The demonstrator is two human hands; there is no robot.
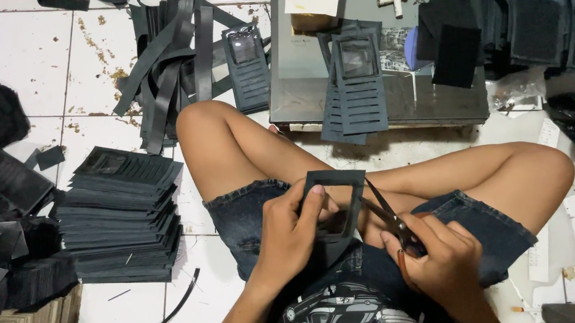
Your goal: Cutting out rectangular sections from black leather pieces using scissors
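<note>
Far left: a tall stack of black slotted panels point(122, 214) sits on the tiled floor point(22, 75), apparently finished pieces. Loose black strips point(171, 67) lie beyond the knee. Centre: the left hand point(288, 233) has its grip clamped on a black frame piece point(334, 203), held upright over the lap, thumb on its face. Right hand point(440, 263) is closed around scissors point(387, 216), blades slightly apart against the frame's right edge. Judged state: trimming of this piece is underway, not complete. Further panels point(351, 91) rest on the low counter point(466, 103), and more point(549, 13) at far right, presumably awaiting work.
</note>
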